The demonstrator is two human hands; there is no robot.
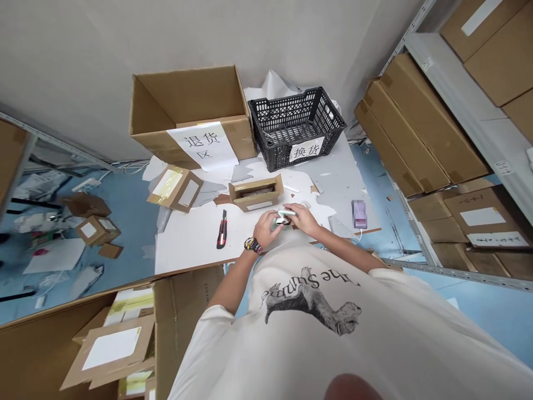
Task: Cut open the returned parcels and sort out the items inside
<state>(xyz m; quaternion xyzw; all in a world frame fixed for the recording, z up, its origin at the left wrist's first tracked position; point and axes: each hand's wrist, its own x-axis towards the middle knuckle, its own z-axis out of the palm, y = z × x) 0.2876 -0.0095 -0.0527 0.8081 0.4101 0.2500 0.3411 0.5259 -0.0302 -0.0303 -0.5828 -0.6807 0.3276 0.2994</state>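
Observation:
Close to my body, at the table's near edge, both hands hold a small pale-green and white item (286, 213) with a dark part below. Its kind is too small to make out. My left hand (266, 228), with a watch at the wrist, is closed around its left side. My right hand (305, 220) grips the right side, fingers bent over the top. Just beyond the hands stands an opened small cardboard box (256, 194) with something inside it. To the left lies a red and black utility knife (222, 229).
On the worn white table (187, 244) stand a large open carton (195, 105) with a paper sign, a black plastic crate (297, 130) and a taped box (175, 188). A phone (359, 214) on a cable lies right. Shelves of cartons (420, 122) rise at right; an open carton (179, 316) is lower left.

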